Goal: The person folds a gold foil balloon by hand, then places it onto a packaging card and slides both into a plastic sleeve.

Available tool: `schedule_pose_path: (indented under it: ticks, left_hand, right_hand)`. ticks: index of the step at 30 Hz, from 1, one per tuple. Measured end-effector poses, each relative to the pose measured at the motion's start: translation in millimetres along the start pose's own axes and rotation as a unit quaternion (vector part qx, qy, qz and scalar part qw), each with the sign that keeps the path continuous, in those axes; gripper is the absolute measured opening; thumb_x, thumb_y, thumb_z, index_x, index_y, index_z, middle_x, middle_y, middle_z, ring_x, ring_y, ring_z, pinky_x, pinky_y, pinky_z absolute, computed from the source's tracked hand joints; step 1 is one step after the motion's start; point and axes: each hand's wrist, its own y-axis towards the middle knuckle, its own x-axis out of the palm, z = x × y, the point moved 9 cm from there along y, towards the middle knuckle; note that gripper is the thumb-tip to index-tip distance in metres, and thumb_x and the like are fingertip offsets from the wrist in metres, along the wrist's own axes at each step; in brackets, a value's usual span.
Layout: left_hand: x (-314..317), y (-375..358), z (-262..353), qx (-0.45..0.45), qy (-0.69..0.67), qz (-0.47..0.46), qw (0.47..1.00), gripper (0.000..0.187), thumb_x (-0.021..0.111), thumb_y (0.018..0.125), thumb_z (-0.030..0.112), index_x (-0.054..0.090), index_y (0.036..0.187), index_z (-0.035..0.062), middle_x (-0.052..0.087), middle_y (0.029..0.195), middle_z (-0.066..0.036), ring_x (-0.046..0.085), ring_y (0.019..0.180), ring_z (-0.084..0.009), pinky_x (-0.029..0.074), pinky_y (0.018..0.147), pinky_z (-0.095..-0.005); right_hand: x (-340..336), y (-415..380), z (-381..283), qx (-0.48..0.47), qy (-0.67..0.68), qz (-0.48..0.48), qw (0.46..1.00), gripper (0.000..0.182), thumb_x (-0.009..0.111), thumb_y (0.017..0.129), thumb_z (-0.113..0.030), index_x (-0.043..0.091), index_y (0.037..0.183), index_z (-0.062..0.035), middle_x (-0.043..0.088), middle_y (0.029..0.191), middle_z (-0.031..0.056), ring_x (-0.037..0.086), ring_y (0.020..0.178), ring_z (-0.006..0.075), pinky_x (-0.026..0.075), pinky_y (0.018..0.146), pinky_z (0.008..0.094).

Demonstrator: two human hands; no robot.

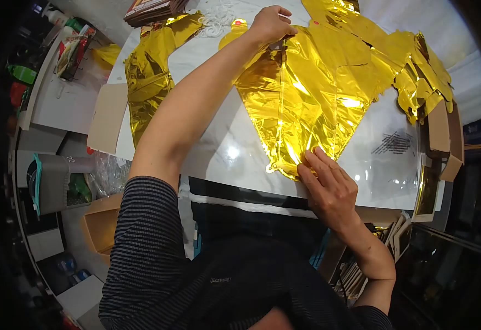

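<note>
Now, in the head view, a bright gold, shiny foil piece (301, 93) with a tapering body stretches between the person's two hands, lying on a white, grey-veined tabletop (213, 159). The left hand (271, 25) is at its upper edge, fingers bent down against the foil; they partly cover one another, so I cannot tell whether they pinch it or only touch it. The right hand (331, 184) is unclenched at the narrow lower end, its lengthened fingers resting on the foil near the table's front edge.

Just left of the left hand lies a loose tangle of thin white string (217, 23), with a stack of flat brown-red packets (152, 11) farther left. Below those packets, across the left forearm from the gold piece, is a creased gold foil strip (147, 82). To the right of the left hand, more crumpled gold foil (422, 71) spreads towards an open brown cardboard box (445, 140) at the table's right side.

Up and right of the right hand, dark scribbled marks (394, 143) show on the tabletop. Well left of that hand, beyond the table edge, are a tan cardboard carton (98, 220) and a grey bin with a teal rim (56, 184).
</note>
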Motion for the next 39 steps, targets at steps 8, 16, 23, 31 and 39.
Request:
schedule_pose_path:
  ticks: [8, 16, 23, 31, 39]
  left_hand:
    - [-7, 21, -5, 0.011, 0.035, -0.024, 0.999, 0.050, 0.093, 0.075, 0.012, 0.075, 0.121, 0.0035, 0.079, 0.110, -0.008, 0.076, 0.100, -0.0195, 0.061, 0.091, -0.0324]
    - [-8, 15, 10, 0.063, 0.137, -0.024, 0.988, 0.046, 0.090, 0.079, 0.010, 0.075, 0.122, 0.0043, 0.079, 0.116, -0.009, 0.075, 0.106, -0.0204, 0.059, 0.096, -0.0332]
    - [-14, 8, 17, 0.092, 0.162, -0.016, 0.982, 0.044, 0.086, 0.083, 0.007, 0.073, 0.125, 0.0031, 0.079, 0.120, -0.010, 0.076, 0.104, -0.0194, 0.059, 0.095, -0.0318]
    - [-14, 8, 10, 0.103, 0.196, -0.011, 0.975, 0.043, 0.083, 0.085, 0.007, 0.072, 0.126, 0.0023, 0.078, 0.119, -0.014, 0.076, 0.102, -0.0252, 0.061, 0.091, -0.0354]
    - [-15, 6, 7, 0.098, 0.187, 0.001, 0.977, 0.038, 0.081, 0.086, 0.005, 0.073, 0.122, 0.0008, 0.078, 0.115, -0.018, 0.076, 0.103, -0.0301, 0.060, 0.091, -0.0378]
  right_hand:
    - [-1, -1, -2, 0.007, 0.022, -0.001, 1.000, 0.024, 0.078, 0.084, -0.005, 0.075, 0.107, -0.0072, 0.075, 0.122, 0.0115, 0.072, 0.120, 0.0333, 0.059, 0.098, 0.0410]
    - [0, 1, -4, 0.001, 0.032, 0.004, 0.999, 0.024, 0.080, 0.083, -0.007, 0.075, 0.106, -0.0066, 0.075, 0.122, 0.0122, 0.071, 0.119, 0.0351, 0.059, 0.098, 0.0430]
    - [0, 0, -4, -0.010, 0.042, 0.010, 0.999, 0.025, 0.081, 0.082, -0.007, 0.075, 0.106, -0.0063, 0.075, 0.121, 0.0134, 0.071, 0.120, 0.0356, 0.058, 0.101, 0.0444]
    - [2, 3, -2, 0.005, 0.056, -0.002, 0.998, 0.027, 0.083, 0.082, -0.008, 0.076, 0.108, -0.0075, 0.074, 0.124, 0.0133, 0.071, 0.121, 0.0354, 0.058, 0.103, 0.0467]
    - [4, -1, 1, 0.014, 0.066, 0.009, 0.998, 0.031, 0.088, 0.078, -0.010, 0.076, 0.107, -0.0078, 0.074, 0.124, 0.0123, 0.071, 0.122, 0.0348, 0.057, 0.105, 0.0470]
